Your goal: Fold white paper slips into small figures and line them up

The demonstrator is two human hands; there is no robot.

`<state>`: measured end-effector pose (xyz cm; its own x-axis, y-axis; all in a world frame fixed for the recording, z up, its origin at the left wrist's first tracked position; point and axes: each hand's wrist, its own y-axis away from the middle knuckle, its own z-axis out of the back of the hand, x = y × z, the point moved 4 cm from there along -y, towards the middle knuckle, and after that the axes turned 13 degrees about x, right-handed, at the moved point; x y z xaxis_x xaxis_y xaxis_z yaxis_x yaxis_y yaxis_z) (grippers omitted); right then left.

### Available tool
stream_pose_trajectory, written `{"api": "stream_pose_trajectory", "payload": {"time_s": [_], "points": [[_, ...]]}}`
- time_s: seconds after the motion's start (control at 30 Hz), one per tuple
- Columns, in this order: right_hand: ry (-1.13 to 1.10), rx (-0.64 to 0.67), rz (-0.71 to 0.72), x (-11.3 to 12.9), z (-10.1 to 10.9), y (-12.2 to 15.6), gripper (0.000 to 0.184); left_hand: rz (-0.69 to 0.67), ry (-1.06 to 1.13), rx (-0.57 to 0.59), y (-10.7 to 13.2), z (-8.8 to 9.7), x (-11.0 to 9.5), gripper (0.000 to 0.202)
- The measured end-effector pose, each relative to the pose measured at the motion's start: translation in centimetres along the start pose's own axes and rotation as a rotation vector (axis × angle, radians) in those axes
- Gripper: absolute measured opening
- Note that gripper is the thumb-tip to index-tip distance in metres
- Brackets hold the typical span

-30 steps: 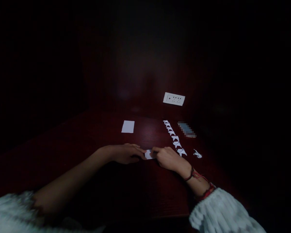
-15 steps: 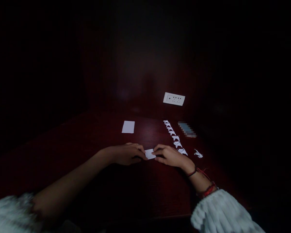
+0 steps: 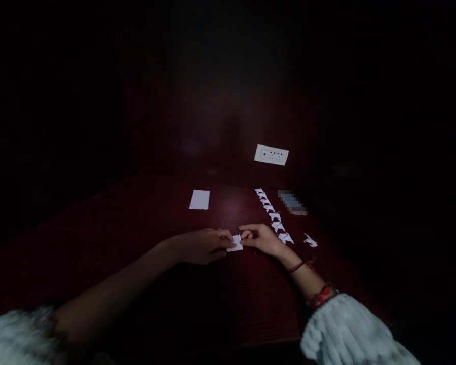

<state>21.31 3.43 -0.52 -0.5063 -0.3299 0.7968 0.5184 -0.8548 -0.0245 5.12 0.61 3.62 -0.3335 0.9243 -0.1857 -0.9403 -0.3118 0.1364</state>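
Note:
Between my two hands lies a small piece of white folded paper [image 3: 236, 247], with a flap or pointed corner standing up along its top edge. My left hand [image 3: 203, 246], a ring on one finger, comes in from the left and presses its fingertips onto the paper. From the other side my right hand [image 3: 265, 239] has its thumb at the paper's right edge, with the index finger stretched out above and the other fingers curled. Just beyond my right hand runs a row of several small folded white papers [image 3: 275, 216].
All this is on a dark red wooden table [image 3: 155, 213]. A stack or sheet of white paper [image 3: 199, 199] lies further back. To the right are a blurred phone-like object [image 3: 292, 203] and some crumpled white scraps [image 3: 310, 241]. A white socket panel [image 3: 271, 155] is on the back wall.
My left fingers have slid further over the paper, and a raised flap now shows on it. My right fingers have drawn back from its face to its right edge.

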Motion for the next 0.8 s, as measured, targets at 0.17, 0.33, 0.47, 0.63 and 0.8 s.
{"api": "stream_pose_trajectory", "payload": {"time_s": [0.17,0.33,0.47,0.63,0.8], "points": [[-0.11,-0.023,-0.061,-0.3,-0.5,-0.4,0.032,-0.004,-0.024,0.0,-0.1,-0.2,0.3,0.032],[0.046,-0.051,-0.038,-0.1,-0.3,-0.3,0.016,-0.012,-0.003,0.013,-0.4,-0.5,0.8,0.033],[0.196,-0.05,-0.001,0.8,-0.2,0.2,0.012,-0.02,0.061,0.027,-0.4,-0.6,1.1,0.034],[0.423,-0.027,0.171,3.0,-0.5,1.0,0.01,0.02,0.038,0.021,-0.4,-0.8,1.3,0.035],[0.466,0.03,0.255,3.8,-0.9,1.3,0.013,0.013,0.001,-0.002,-0.4,-0.7,0.9,0.034]]}}
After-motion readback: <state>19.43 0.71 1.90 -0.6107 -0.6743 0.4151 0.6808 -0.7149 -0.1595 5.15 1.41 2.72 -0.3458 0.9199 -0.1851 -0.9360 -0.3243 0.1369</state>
